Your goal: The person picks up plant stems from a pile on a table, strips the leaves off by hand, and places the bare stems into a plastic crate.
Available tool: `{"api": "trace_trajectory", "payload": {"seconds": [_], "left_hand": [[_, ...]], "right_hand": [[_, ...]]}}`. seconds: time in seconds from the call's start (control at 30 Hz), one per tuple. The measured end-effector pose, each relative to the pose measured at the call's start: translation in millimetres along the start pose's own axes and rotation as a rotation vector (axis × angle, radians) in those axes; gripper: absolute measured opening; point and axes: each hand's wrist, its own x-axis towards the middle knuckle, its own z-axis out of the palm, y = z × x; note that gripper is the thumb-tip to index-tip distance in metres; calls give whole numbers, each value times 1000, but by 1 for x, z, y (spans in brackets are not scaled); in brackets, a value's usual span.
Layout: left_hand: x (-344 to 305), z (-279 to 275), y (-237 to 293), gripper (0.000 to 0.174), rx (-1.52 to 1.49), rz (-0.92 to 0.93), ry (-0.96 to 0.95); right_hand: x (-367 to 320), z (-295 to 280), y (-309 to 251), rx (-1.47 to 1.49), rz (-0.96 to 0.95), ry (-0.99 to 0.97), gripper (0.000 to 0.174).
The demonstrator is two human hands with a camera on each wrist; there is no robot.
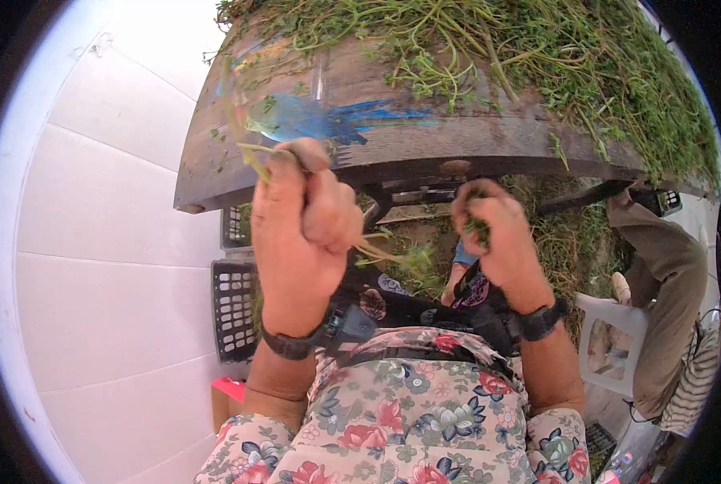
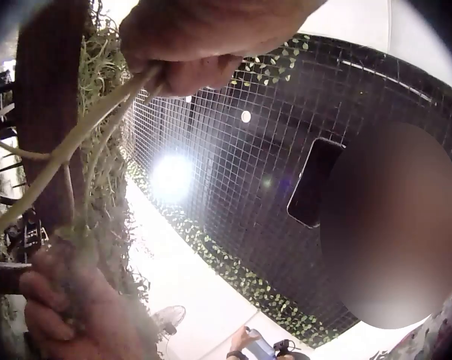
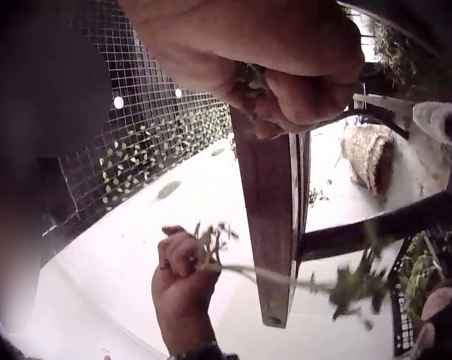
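My left hand (image 1: pixel 308 218) is raised in front of the table's near edge and pinches a pale green plant stem (image 1: pixel 254 160) between thumb and fingers. Past the heel of that hand, the leafy end (image 1: pixel 413 260) of the sprig hangs blurred. To its right, my right hand (image 1: pixel 501 234) curls round a small clump of green leaves (image 1: pixel 477 232), partly hidden by the fingers. In the left wrist view, forked stems (image 2: pixel 76 142) run down from the left hand's fingers. The right wrist view shows the left hand (image 3: pixel 185 289) with leaves trailing to the right.
A large heap of leafy stems (image 1: pixel 538 48) covers the back and right of the wooden table (image 1: pixel 203 173). Black crates (image 1: pixel 235 310) stand at the lower left beside a white wall (image 1: pixel 118 202). More greens lie under the table. Another person's leg (image 1: pixel 659 242) is at the right, near a white stool (image 1: pixel 610 310).
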Motion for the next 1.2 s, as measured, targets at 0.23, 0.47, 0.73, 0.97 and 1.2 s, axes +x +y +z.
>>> {"api": "trace_trajectory", "payload": {"seconds": [0.23, 0.47, 0.73, 0.97, 1.2], "left_hand": [[9, -10, -2, 28, -41, 32, 29], [7, -1, -6, 28, -16, 8, 32], [5, -3, -9, 28, -21, -16, 18], [1, 4, -16, 28, -20, -7, 78], [15, -14, 21, 24, -131, 212, 20]], "right_hand": [[-9, -9, -26, 563, 403, -3, 17], [-1, 20, -38, -120, -143, -84, 25], [-6, 29, -33, -10, -58, 27, 12], [-6, 30, -8, 135, 292, 29, 20], [-25, 0, 4, 747, 634, -122, 15]]}}
